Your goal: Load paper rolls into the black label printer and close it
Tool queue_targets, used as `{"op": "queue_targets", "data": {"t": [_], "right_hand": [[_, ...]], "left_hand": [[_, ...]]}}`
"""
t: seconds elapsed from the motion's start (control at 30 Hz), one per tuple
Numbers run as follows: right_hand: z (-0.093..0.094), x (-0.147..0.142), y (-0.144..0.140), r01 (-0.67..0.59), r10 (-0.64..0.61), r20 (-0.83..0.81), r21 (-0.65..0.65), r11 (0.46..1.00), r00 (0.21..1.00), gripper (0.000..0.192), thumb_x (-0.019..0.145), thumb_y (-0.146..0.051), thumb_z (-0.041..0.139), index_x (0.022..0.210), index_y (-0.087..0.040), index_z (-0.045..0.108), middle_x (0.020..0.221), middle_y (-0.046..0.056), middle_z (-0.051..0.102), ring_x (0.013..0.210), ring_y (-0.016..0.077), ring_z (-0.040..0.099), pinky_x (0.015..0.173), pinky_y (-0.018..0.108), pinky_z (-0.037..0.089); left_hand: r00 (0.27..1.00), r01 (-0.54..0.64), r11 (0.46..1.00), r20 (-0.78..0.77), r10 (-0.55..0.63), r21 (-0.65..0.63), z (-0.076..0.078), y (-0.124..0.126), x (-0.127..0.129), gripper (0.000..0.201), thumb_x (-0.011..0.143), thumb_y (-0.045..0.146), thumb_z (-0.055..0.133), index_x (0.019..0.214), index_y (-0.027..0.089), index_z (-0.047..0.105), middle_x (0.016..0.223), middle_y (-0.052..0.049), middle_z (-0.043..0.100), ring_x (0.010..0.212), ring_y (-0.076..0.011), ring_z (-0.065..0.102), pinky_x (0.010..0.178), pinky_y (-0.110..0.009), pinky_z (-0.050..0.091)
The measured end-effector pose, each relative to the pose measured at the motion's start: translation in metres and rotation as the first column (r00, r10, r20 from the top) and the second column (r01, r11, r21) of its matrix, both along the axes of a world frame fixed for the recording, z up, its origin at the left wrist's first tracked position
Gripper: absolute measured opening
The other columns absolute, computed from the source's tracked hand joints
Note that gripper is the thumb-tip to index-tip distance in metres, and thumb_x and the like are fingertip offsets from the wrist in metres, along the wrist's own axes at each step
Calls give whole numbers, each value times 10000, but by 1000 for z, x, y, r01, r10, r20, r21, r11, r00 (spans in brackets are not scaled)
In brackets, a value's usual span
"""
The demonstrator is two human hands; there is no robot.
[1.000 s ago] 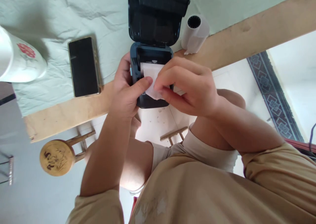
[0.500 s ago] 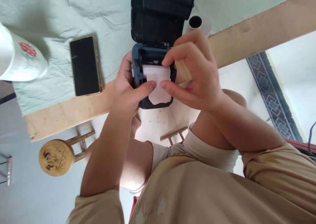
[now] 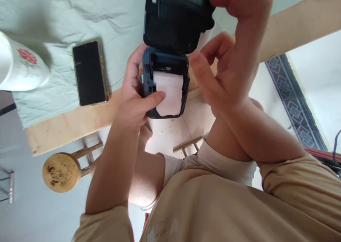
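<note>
The left hand (image 3: 134,92) is gripping the small dark-blue plastic printer (image 3: 165,82) at the wooden table edge (image 3: 71,123), thumb pressing the white paper strip (image 3: 170,94) flat. The right hand (image 3: 231,57) is reaching up, fingertips touching the open black lid (image 3: 176,20), other fingers loosely spread.

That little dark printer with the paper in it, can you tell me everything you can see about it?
The printer is a small dark blue-black box that looks like plastic. Its lid is swung open and tilted up. White paper with a torn end lies over its front. It sits at the wooden table edge. The left hand holds its side, thumb pressing the paper. The right hand has fingertips on the lid's far edge.
</note>
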State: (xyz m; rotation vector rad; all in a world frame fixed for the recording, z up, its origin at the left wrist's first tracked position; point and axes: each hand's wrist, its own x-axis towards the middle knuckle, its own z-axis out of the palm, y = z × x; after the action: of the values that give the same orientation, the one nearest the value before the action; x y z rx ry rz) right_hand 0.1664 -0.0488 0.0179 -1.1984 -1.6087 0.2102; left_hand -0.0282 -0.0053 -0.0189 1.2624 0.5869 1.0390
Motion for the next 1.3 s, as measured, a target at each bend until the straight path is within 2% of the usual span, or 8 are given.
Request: {"op": "queue_targets", "data": {"t": [0.13, 0.23, 0.5, 0.8, 1.0, 1.13, 1.23, 1.3], "right_hand": [[3, 1, 4, 0, 4, -34, 111, 994, 999, 253, 931, -307, 550, 1113, -204, 693, 1091, 55, 611, 1035, 116, 591, 718, 208, 523], [4, 2, 4, -119, 127, -79, 104, 987, 989, 167, 912, -281, 580, 948, -189, 714, 935, 39, 609, 928, 100, 589, 808, 250, 538], [-3, 2, 1, -286, 288, -1, -122, 950, 957, 144, 839, -244, 626, 960, -237, 704, 1071, 58, 513, 851, 88, 520, 583, 193, 485], [-4, 3, 1, -306, 317, 20, -209, 929, 948, 135, 829, -245, 620, 943, -233, 691, 1177, 48, 491, 690, 33, 426, 611, 197, 491], [-1, -1, 0, -316, 328, 7, -248, 916, 945, 157, 808, -243, 626, 913, -147, 691, 1237, 104, 430, 598, -17, 316, 731, 271, 531], [-3, -2, 1, -315, 327, 12, -243, 918, 945, 158, 846, -235, 554, 906, -161, 681, 1256, 117, 454, 877, 84, 535, 808, 281, 561], [-5, -2, 2, -310, 319, 1, -234, 921, 948, 249, 843, -238, 555, 1076, -200, 634, 1248, 111, 491, 1259, 182, 472, 836, 274, 578], [-6, -1, 3, -312, 317, -23, -260, 914, 948, 372, 833, -264, 581, 1202, -217, 571, 1285, 99, 505, 1259, 184, 488, 836, 273, 584]], "left_hand": [[999, -25, 999, -43, 23, -32, -1, 0, -2, 788, 561, 246, 856, 1285, 370, 571, 1257, -8, 629, 1095, -230, 622, 837, -320, 544], [994, -51, 998, -95, 47, -41, 2, -5, -3, 812, 578, 239, 852, 1320, 379, 553, 1238, -19, 640, 1042, -231, 631, 795, -327, 543], [999, -20, 1000, -25, 20, -11, -3, -1, -5, 833, 536, 157, 841, 1295, 370, 570, 1174, -7, 647, 829, -156, 631, 603, -240, 504], [999, 4, 997, -46, -7, -72, -5, 4, -9, 967, 431, 135, 855, 1299, 426, 545, 1383, 3, 544, 1230, -280, 581, 812, -300, 592], [998, 27, 998, -52, -30, -52, -7, 2, -10, 977, 475, 161, 856, 1351, 411, 504, 1346, -23, 566, 1240, -284, 572, 918, -370, 577], [997, 25, 999, -75, -27, -34, -5, -1, -11, 977, 507, 187, 867, 1360, 466, 483, 1382, 1, 543, 1340, -306, 496, 1042, -463, 520], [998, 7, 998, -65, -11, -63, -1, -4, -9, 931, 513, 224, 890, 1335, 454, 517, 1385, 9, 544, 1321, -294, 513, 1039, -427, 522], [1000, -9, 997, -27, 7, -71, 1, -6, -6, 836, 551, 292, 888, 1305, 422, 550, 1345, 7, 570, 1249, -268, 564, 995, -379, 537]]}}
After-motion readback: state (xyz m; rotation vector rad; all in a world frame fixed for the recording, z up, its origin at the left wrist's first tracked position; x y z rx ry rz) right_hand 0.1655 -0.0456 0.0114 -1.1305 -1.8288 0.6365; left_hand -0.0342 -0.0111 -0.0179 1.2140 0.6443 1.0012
